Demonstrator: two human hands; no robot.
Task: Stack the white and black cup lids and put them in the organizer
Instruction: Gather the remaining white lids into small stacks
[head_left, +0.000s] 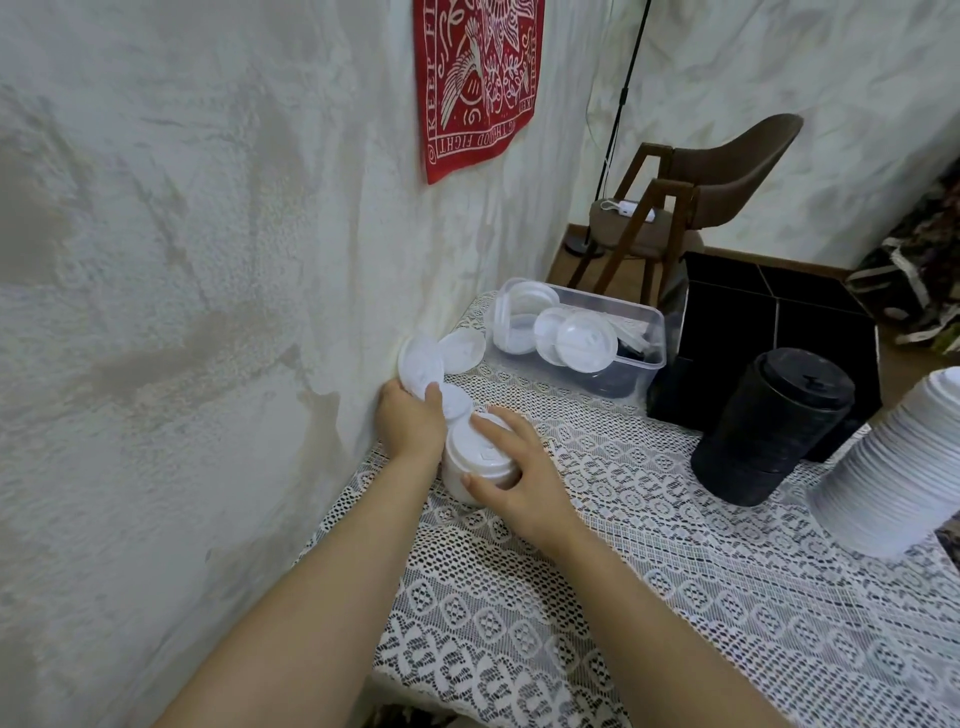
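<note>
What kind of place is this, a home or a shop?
Likely a room in a home: a lace tablecloth, a red printed cloth hung on the plaster wall, and a brown chair in the corner.

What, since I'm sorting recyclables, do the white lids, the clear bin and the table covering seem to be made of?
White lids: thin moulded plastic, it seems, smooth with a soft sheen; pressed rims show. Clear bin: rigid transparent plastic; lids show through its wall. Table covering: white lace, cotton or synthetic I cannot tell; openwork shows dark beneath.
</note>
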